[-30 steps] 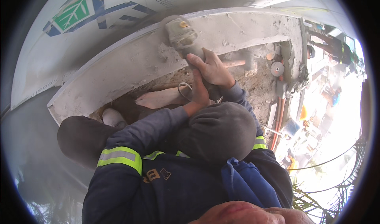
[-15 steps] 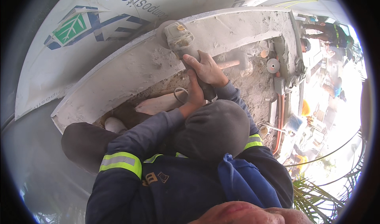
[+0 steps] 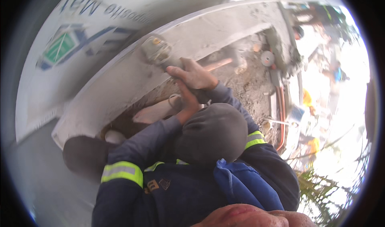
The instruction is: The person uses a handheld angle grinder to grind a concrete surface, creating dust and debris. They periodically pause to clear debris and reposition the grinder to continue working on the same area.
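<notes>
A dusty angle grinder [image 3: 157, 51] lies against the pale plastered face of a long, low wall [image 3: 116, 80], near its upper edge. My right hand [image 3: 195, 75] is wrapped round the grinder's body behind the head. Closer to me, my left hand [image 3: 187, 102] grips the rear of the same tool, partly hidden behind my right hand and wrist. The cutting side of the grinder is blurred and mostly out of sight. A pale cable loop [image 3: 173, 100] hangs beside my left hand.
Beyond the wall stands a large printed panel [image 3: 100, 26]. On the soil inside lie a wooden-handled tool [image 3: 217, 65], a round disc [image 3: 267, 59], an orange-brown pipe [image 3: 282, 118] and a pale flat piece [image 3: 149, 114]. A person [image 3: 327, 16] is at the far right.
The grinder has shifted left and nearer along the wall, with both my hands still on it. The view has tilted slightly and is more blurred.
</notes>
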Demonstrator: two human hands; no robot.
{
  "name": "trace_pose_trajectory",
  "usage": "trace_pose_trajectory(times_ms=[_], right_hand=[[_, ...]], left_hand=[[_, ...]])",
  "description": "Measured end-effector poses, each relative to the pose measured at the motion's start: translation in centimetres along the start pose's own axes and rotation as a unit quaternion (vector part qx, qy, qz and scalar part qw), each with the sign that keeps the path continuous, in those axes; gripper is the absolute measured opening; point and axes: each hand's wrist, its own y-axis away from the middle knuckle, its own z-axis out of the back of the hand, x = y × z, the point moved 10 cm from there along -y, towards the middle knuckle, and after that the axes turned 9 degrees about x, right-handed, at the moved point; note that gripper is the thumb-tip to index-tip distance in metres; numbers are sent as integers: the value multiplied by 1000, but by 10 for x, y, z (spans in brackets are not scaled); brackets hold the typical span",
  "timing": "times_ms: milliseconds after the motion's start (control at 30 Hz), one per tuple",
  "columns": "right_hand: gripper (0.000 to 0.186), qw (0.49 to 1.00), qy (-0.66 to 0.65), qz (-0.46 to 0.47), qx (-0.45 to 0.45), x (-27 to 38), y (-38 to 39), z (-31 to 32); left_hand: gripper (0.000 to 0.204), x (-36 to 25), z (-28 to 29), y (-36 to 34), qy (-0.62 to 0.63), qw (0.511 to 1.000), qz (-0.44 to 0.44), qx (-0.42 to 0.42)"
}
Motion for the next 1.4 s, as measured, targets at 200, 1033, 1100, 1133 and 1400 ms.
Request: trace_pose_trajectory(times_ms=[200,1033,1100,1133,1400], right_hand=[[66,998,9,-16,-52,0,3,22],[74,998,25,16,51,35,-22,-35],[73,995,45,7,89,27,-31,-52],[72,994,57,9,94,27,-32,-57],[66,998,18,-20,50,33,-12,-26]], left_hand=[[89,-24,-18,1,28,997,39,66],[86,-46,-11,17,132,991,-27,15],[85,-51,-1,18,143,988,-64,-4],[87,-53,3,20,143,987,-76,-21],[88,-30,-14,2,98,989,-56,99]])
